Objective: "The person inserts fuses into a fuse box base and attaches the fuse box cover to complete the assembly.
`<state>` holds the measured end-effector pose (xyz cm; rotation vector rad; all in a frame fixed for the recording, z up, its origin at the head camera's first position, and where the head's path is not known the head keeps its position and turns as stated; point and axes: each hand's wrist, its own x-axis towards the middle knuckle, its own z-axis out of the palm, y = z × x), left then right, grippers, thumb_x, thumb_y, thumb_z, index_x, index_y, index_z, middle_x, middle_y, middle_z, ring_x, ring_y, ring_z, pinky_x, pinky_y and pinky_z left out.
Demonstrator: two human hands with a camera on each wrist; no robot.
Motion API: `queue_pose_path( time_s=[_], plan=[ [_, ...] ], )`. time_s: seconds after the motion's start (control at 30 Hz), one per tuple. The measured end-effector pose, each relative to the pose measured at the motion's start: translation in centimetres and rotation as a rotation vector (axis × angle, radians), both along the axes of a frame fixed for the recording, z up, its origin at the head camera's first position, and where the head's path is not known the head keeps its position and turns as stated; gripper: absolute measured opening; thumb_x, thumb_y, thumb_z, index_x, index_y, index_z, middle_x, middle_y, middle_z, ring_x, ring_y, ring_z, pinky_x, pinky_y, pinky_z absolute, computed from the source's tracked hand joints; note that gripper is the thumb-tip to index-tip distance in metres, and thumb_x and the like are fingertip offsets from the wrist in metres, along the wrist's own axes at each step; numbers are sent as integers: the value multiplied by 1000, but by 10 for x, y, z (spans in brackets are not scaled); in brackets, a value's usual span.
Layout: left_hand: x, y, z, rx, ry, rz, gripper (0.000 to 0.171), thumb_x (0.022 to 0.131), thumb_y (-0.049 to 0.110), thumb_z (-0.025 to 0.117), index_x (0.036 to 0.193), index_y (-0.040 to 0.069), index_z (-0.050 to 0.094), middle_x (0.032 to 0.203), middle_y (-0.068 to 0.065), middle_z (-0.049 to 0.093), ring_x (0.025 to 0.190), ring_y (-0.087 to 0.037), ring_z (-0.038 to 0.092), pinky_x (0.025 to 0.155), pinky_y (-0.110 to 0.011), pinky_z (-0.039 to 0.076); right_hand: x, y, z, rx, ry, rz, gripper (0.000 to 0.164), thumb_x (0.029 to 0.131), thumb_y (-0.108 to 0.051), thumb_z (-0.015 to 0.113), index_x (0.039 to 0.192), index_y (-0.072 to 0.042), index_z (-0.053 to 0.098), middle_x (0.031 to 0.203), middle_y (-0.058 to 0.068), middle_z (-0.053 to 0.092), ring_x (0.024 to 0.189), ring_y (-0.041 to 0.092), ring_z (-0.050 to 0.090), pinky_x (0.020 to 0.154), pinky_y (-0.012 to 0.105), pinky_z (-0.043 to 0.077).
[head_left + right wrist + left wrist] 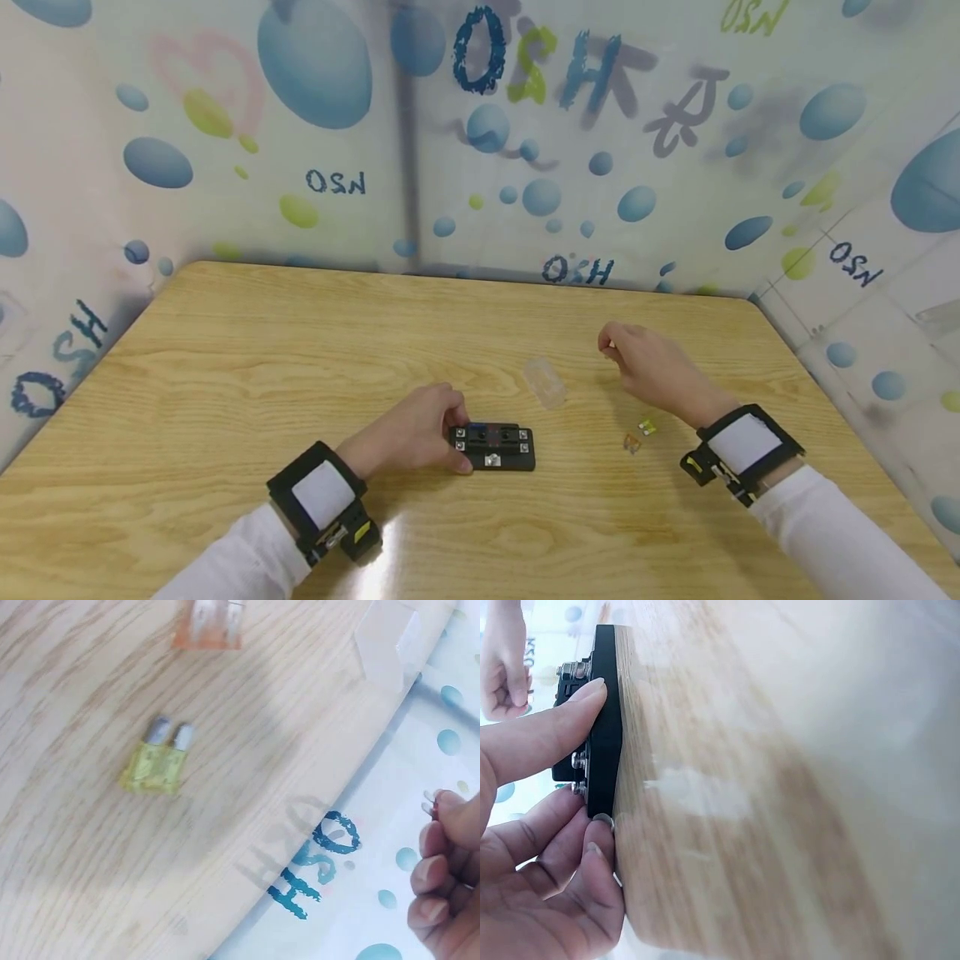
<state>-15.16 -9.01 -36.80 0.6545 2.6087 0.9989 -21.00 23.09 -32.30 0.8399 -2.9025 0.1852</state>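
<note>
A black fuse block [492, 461] with metal screw terminals lies flat on the table. My left hand [412, 429] grips its left end, and in the left wrist view the thumb [555, 731] lies along its near side. Raised above the table to the right, my right hand [660, 367] pinches a small red blade fuse [433, 808] whose two metal prongs stick out past the fingertips. In the head view the fingers hide that fuse. A yellow blade fuse [154, 769] and an orange blade fuse [210, 634] lie on the table below the right hand.
A clear plastic cover [545, 383] lies between the hands, behind the fuse block. The wooden table [300, 333] meets a patterned wall covering [480, 200] at the back and sides. Each wrist carries a strapped camera mount.
</note>
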Motion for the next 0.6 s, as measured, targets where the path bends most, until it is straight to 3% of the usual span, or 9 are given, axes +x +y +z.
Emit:
queue_pose_path(
  time_s=[0.23, 0.4, 0.6],
  plan=[
    [0, 0, 1, 0, -7, 4, 40, 62, 23, 91, 89, 11, 65, 90, 0, 60, 79, -13, 54, 73, -28, 47, 0, -5, 4, -40, 20, 6, 9, 95, -1, 58, 102, -6, 58, 91, 10, 69, 71, 16, 57, 63, 32, 49],
    [0, 0, 1, -1, -15, 8, 40, 62, 23, 91, 90, 11, 65, 90, 0, 60, 79, -14, 54, 73, -29, 47, 0, -13, 13, -86, 43, 58, 7, 97, -3, 56, 103, -6, 57, 89, 9, 67, 67, 13, 51, 59, 28, 42],
    [0, 0, 0, -7, -7, 10, 40, 62, 23, 91, 90, 11, 65, 90, 0, 61, 80, -14, 54, 74, -29, 47, 2, -31, 26, -76, 69, 113, 9, 96, -4, 57, 103, -8, 59, 91, 6, 68, 70, 13, 54, 62, 29, 46]
  ],
)
